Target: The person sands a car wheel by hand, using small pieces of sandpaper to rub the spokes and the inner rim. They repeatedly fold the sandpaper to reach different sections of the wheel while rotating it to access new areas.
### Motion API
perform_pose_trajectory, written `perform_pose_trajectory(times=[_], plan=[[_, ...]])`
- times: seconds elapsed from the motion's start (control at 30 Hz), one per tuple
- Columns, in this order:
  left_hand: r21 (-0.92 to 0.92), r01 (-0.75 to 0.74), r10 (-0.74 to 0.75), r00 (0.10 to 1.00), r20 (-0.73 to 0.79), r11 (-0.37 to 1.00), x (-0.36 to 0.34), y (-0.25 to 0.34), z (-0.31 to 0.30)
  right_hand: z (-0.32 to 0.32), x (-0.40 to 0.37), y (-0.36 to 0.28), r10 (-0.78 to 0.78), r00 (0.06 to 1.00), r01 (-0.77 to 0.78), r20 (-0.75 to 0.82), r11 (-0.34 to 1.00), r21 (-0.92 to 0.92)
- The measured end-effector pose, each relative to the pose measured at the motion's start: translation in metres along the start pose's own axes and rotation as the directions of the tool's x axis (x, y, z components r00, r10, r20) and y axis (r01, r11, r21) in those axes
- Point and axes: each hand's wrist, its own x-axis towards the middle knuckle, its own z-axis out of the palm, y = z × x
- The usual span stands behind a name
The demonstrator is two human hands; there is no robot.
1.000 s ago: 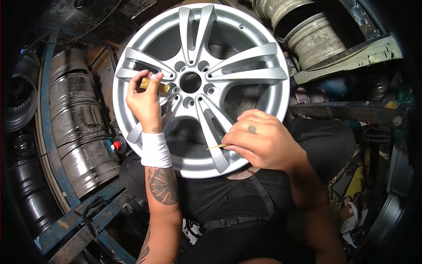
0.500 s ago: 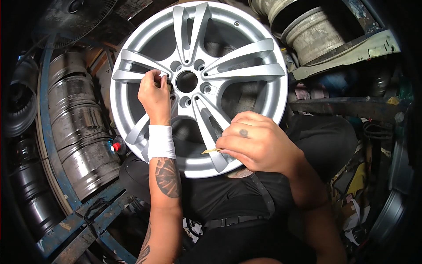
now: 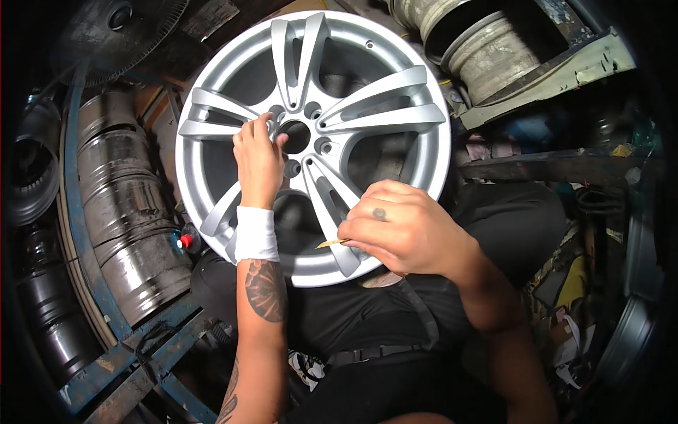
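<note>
A silver alloy wheel (image 3: 424,152) with paired spokes lies tilted across my lap, its face toward me. My left hand (image 3: 260,166), with a white band (image 3: 256,233) at the wrist, is at the hub beside the centre hole. Its fingers are curled over the inner end of the left spokes, the thumb near the hole's edge; whatever they pinch is hidden. My right hand (image 3: 406,230) is closed at the wheel's lower right, over a spoke. From its fingertips sticks a thin, pointed yellowish strip (image 3: 328,244), perhaps folded sandpaper.
Stacked metal wheels (image 3: 131,205) stand at the left behind a blue metal frame (image 3: 92,184). A red-capped bottle (image 3: 186,241) is by my left knee. More worn wheels (image 3: 494,56) sit on a rack at the upper right. Scraps (image 3: 572,297) lie at the right.
The wheel has shifted slightly left and down in view. My left hand's fingers have moved a little toward the hub, the thumb now further from the fingertips. My right hand still holds the strip.
</note>
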Motion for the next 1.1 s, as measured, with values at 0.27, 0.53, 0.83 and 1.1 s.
perform_pose_trajectory(times=[0.27, 0.53, 0.83, 1.1], plan=[[-0.740, 0.192, -0.426, 0.894, -0.140, 0.645, 0.013, -0.013, -0.073, -0.009, 0.001, 0.009, 0.164, 0.984, -0.166, -0.070, 0.986, -0.022], [-0.827, 0.560, 0.109, 0.819, 0.563, 0.061, -0.033, 0.075, -0.086, 0.008, 0.011, 0.014, 0.603, 0.759, -0.452, -0.246, 0.760, 0.467], [-0.775, 0.562, 0.049, 0.817, 0.574, -0.287, -0.032, 0.065, -0.071, -0.002, 0.012, 0.020, 0.537, 0.838, -0.325, -0.102, 0.640, 0.696], [-0.498, 0.714, 0.218, 0.655, 0.724, -0.492, -0.035, 0.069, -0.067, -0.003, 0.016, 0.023, 0.172, 0.972, -0.131, -0.161, 0.963, 0.236]])
